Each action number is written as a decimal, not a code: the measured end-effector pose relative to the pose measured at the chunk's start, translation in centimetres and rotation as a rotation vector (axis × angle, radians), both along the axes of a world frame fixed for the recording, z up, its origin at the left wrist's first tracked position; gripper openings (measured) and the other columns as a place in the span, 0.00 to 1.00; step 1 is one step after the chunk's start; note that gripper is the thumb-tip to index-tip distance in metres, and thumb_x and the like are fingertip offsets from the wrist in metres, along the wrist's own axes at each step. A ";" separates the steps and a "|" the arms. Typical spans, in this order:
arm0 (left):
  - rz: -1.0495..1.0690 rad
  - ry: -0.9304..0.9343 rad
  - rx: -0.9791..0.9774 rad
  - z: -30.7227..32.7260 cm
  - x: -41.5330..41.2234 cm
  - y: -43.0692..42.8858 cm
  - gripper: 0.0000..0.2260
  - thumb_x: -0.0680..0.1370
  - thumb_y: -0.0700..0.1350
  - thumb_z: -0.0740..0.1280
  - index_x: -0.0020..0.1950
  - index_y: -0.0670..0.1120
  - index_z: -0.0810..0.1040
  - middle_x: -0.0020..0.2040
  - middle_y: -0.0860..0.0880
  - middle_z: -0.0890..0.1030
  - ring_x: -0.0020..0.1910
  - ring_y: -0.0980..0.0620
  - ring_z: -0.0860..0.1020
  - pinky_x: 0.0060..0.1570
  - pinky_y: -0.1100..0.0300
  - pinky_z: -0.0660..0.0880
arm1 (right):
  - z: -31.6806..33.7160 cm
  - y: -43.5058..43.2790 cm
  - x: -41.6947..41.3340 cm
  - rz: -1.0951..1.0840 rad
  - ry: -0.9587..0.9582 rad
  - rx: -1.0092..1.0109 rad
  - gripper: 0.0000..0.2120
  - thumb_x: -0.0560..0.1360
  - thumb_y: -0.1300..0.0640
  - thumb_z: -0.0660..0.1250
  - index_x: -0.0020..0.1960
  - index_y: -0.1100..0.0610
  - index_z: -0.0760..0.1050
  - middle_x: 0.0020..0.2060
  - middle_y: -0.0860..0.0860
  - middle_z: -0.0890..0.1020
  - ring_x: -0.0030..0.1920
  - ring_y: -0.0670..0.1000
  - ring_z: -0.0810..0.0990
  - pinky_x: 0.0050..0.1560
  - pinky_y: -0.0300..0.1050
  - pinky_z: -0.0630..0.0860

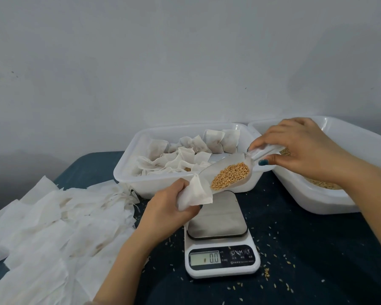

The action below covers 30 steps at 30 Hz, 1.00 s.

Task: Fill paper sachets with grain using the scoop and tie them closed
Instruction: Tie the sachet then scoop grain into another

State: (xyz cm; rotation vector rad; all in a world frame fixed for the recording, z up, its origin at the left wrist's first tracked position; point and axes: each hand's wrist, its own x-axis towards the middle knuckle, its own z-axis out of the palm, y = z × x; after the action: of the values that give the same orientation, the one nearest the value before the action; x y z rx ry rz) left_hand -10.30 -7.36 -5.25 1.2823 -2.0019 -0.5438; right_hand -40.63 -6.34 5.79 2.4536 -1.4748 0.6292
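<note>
Surface: dark blue table (317, 249), stray grain (267, 271); grey wall (185, 62) behind | scoop (227, 175): above scale (220, 216); long axis upper-right handle to lower-left mouth, at sachet (196, 194) | right hand (306, 148) grips handle; left hand (169, 203) grips sachet

Flat, dim, greyish light.
The wall (185, 51) darkens at middle left; the scale platform (217, 214) has a dull sheen; grain (230, 176) at centre is crisp; edges bow slightly.
</note>
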 end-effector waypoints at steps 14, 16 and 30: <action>-0.110 -0.156 -0.082 0.4 -0.7 0.7 0.18 0.69 0.68 0.62 0.42 0.56 0.61 0.33 0.55 0.74 0.32 0.55 0.73 0.28 0.63 0.62 | 2.2 0.4 2.3 0.037 0.214 -0.070 0.15 0.73 0.48 0.71 0.59 0.37 0.78 0.49 0.39 0.78 0.56 0.47 0.73 0.68 0.50 0.57; -0.125 -0.158 -0.082 0.4 -0.8 0.8 0.18 0.69 0.68 0.61 0.43 0.56 0.62 0.33 0.54 0.74 0.32 0.55 0.73 0.28 0.61 0.63 | 2.6 0.3 2.5 0.045 0.232 -0.079 0.15 0.73 0.47 0.71 0.58 0.37 0.78 0.48 0.40 0.77 0.55 0.48 0.73 0.68 0.52 0.58; -0.147 0.015 -0.014 0.9 -1.6 1.6 0.23 0.70 0.65 0.60 0.50 0.46 0.66 0.38 0.46 0.76 0.35 0.48 0.73 0.36 0.47 0.69 | 4.5 1.1 4.0 0.060 0.289 -0.236 0.17 0.69 0.48 0.68 0.58 0.43 0.82 0.49 0.49 0.79 0.58 0.57 0.70 0.66 0.61 0.61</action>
State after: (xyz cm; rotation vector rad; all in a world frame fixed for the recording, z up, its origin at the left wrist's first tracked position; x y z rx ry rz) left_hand -11.90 -5.71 -4.38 1.1255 -2.0948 -0.6061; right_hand -36.66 -5.27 10.27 2.2969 -1.1519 0.4102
